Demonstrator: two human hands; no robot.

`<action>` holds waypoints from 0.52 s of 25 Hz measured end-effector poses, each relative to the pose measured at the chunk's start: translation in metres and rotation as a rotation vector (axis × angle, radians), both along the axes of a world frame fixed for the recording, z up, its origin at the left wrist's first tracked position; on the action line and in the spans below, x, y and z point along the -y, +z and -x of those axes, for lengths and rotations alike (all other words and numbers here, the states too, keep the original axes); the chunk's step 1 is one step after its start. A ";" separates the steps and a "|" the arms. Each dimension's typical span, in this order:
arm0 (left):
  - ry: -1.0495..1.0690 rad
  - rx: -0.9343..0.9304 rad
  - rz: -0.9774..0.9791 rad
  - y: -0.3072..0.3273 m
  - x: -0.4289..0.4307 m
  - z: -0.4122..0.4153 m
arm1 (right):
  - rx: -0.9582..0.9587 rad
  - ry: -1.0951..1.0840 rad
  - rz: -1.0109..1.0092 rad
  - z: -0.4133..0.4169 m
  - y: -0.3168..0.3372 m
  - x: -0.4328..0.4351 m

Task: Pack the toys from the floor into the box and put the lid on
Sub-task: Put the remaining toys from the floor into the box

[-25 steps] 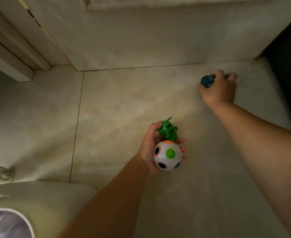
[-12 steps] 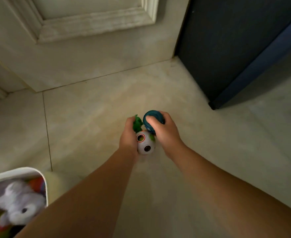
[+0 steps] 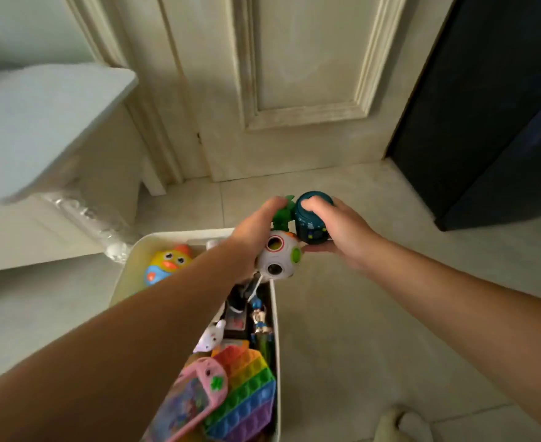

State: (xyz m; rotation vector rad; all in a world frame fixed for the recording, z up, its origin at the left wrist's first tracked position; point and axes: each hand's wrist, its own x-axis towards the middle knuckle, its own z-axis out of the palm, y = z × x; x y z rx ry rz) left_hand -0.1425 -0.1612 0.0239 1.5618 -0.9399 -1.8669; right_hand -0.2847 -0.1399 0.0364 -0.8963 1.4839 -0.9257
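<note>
Left hand (image 3: 250, 237) fingers around white ball (image 3: 278, 258), above box (image 3: 275, 314) rim.

No words, labels, brands or numbers can be read on anything here.

The left forearm (image 3: 154, 320) hides much of the box (image 3: 277, 346), cut off below.

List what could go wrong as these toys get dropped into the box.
1. The left hand grips both the white ball and green toy; either could slip.
2. The ball hangs over the box rim, so it may fall outside.
3. The right hand holds the teal toy beyond the rim, over the floor.
</note>
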 end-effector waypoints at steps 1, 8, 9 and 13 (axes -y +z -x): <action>-0.012 0.016 -0.004 0.009 -0.009 -0.034 | -0.075 0.156 -0.034 -0.019 0.012 -0.006; 0.140 0.248 -0.057 0.002 -0.087 -0.196 | -0.801 0.726 0.102 -0.140 -0.021 -0.052; 0.170 0.268 -0.070 -0.007 -0.095 -0.203 | -0.891 0.749 0.155 -0.143 -0.036 -0.060; 0.173 0.287 -0.003 -0.031 -0.116 -0.212 | -0.958 0.697 0.212 -0.125 -0.071 -0.086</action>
